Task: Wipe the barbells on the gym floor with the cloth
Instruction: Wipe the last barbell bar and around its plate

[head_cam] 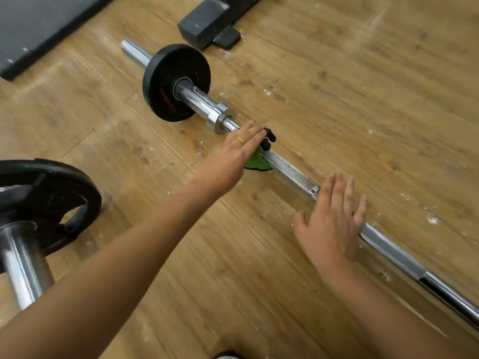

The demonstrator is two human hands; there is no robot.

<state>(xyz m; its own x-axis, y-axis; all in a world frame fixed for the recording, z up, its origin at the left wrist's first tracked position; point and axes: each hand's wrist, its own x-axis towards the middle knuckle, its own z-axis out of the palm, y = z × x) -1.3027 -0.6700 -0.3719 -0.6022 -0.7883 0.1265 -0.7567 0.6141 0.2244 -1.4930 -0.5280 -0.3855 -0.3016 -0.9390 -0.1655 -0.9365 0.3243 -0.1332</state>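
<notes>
A chrome barbell (293,174) lies diagonally across the wooden floor, with a black weight plate (166,79) near its far end. My left hand (233,156), a yellow ring on one finger, presses a green cloth with black trim (258,163) against the bar just below the collar, fingers straight. My right hand (334,216) lies flat on the bar's knurled middle, fingers straight and slightly spread. A second barbell (23,265) with a black plate (51,203) sits at the left edge, partly out of view.
A dark mat (39,27) covers the far left corner. A black equipment foot (207,22) stands on the floor beyond the plate. White chalk specks (432,218) dot the planks to the right of the bar.
</notes>
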